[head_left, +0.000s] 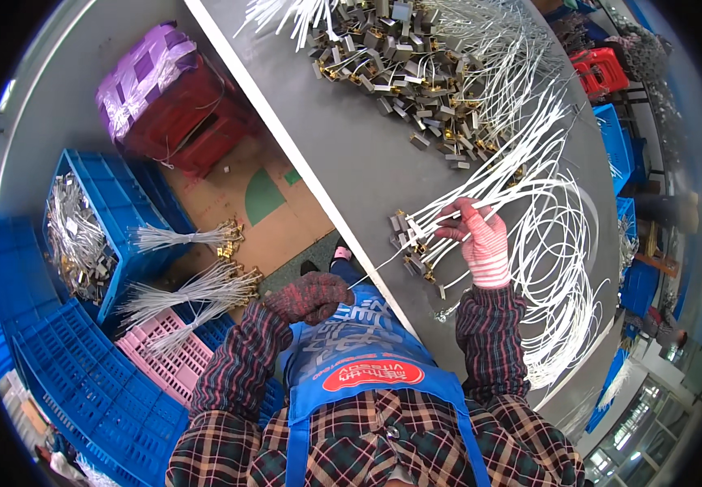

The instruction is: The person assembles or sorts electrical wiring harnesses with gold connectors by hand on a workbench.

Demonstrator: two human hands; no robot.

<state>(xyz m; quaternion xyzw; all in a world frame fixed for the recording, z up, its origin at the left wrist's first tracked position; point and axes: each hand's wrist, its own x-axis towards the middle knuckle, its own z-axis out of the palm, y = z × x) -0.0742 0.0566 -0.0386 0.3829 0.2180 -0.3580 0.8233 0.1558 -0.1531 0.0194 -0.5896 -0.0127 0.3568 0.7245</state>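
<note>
My left hand [310, 298], in a dark red-and-grey knit glove, is closed over my lap at the table's edge. A thin white wire [381, 265] runs from its fingertips up toward the bundle on the table. Pink and white stripes mark the glove on my right hand [480, 243], whose fingers are bent and closed on white wires [493, 197] above the grey tabletop. Just left of that hand, small grey rectangular blocks [417, 268] sit at the wire ends. The wires' long loops [558, 276] spread to the right of my right hand.
A big heap of grey blocks with brass-coloured parts [403, 61] lies farther back on the table [310, 122]. To the left are a blue crate [128, 235] of wires, wire bundles [193, 296] on a pink basket [156, 357], and stacked red stools [193, 130].
</note>
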